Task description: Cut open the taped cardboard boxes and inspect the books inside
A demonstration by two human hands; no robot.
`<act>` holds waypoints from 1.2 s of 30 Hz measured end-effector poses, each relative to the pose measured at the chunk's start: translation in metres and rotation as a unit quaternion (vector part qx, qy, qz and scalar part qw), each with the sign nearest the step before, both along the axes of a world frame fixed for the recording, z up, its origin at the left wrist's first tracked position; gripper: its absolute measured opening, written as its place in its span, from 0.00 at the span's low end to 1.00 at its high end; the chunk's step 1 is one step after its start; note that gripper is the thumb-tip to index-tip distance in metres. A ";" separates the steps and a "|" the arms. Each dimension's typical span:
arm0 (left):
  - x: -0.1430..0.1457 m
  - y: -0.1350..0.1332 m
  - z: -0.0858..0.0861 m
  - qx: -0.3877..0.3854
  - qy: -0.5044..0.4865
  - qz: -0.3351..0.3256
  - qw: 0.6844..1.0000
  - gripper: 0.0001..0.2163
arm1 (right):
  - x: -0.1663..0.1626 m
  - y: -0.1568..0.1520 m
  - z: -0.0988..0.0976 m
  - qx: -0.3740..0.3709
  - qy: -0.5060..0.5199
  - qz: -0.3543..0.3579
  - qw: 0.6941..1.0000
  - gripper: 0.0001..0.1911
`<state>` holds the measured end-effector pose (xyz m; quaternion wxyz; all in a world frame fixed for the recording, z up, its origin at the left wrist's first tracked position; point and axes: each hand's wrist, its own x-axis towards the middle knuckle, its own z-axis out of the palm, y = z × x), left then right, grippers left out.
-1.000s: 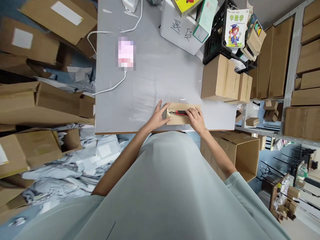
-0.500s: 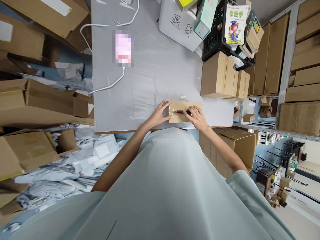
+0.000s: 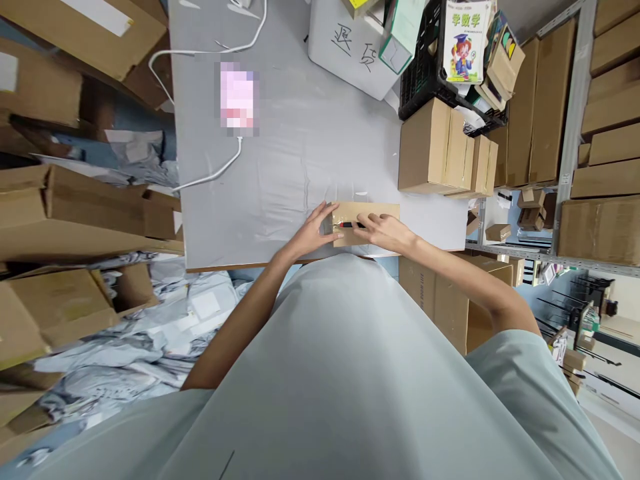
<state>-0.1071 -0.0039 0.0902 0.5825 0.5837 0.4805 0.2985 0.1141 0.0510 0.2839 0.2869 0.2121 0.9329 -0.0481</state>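
A small, flat cardboard box (image 3: 387, 212) lies near the front edge of the grey-covered table, with shiny clear tape over its left end. My left hand (image 3: 314, 232) grips that left end, thumb on the near side and fingers at the far corner. Across the top of the box, my right hand (image 3: 384, 231) closes on a slim red-and-black utility knife (image 3: 347, 225). The red end of the knife points left toward the tape; my fingers hide its rear part, and the blade is too small to make out.
A phone-like blurred device (image 3: 237, 99) on a white cable (image 3: 215, 175) lies back left. Cardboard boxes (image 3: 425, 150), a black crate (image 3: 425, 70) of books and a white container (image 3: 345, 50) stand back right. Grey parcels (image 3: 165, 327) and open cartons (image 3: 110, 207) fill the left side.
My right hand has slid left along the knife, its fingers now nearer the red end, and my right elbow has swung outward. My left hand keeps its place at the box's left end.
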 end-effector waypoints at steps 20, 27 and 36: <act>0.000 0.000 0.013 -0.029 0.071 0.022 0.997 0.51 | 0.095 0.035 0.020 -0.010 -0.078 -0.030 0.996 0.29; 0.002 0.002 0.016 -0.044 0.123 0.024 0.991 0.55 | 0.185 0.048 0.021 -0.027 -0.070 -0.121 0.990 0.28; 0.004 0.003 0.040 -0.031 0.251 0.014 0.967 0.50 | 0.233 0.043 -0.012 -0.031 -0.042 -0.217 0.975 0.23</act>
